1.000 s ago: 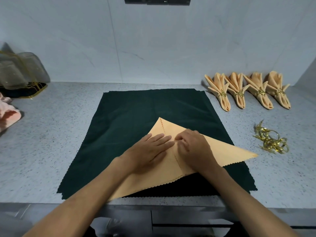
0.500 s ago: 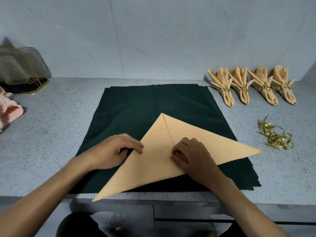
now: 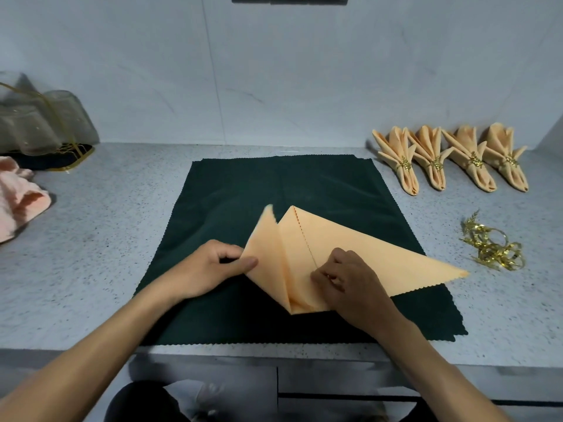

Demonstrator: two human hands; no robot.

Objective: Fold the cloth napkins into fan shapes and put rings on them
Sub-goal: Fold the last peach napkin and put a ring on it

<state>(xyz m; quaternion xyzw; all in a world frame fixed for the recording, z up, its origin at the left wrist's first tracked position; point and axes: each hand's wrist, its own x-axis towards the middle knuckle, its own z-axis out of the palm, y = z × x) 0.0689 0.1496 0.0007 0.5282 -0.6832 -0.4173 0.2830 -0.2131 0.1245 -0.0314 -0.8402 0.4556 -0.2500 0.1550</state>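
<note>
Now napkin (image 3: 350, 248) pinched between both hands' fingers (image 3: 243, 263).

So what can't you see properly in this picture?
- Gold napkin rings, head view: tangled in a pile, count unclear.
- Pink cloth: cut off by the left edge.
- Peach napkin: its near fold is hidden under the right hand.
- Glass jars: blurry, contents unclear.

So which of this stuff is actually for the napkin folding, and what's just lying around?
In use: peach napkin pinched by left hand and right hand; four finished napkins; gold rings; green cloth.
Lying about: glasses; pink cloth.
</note>
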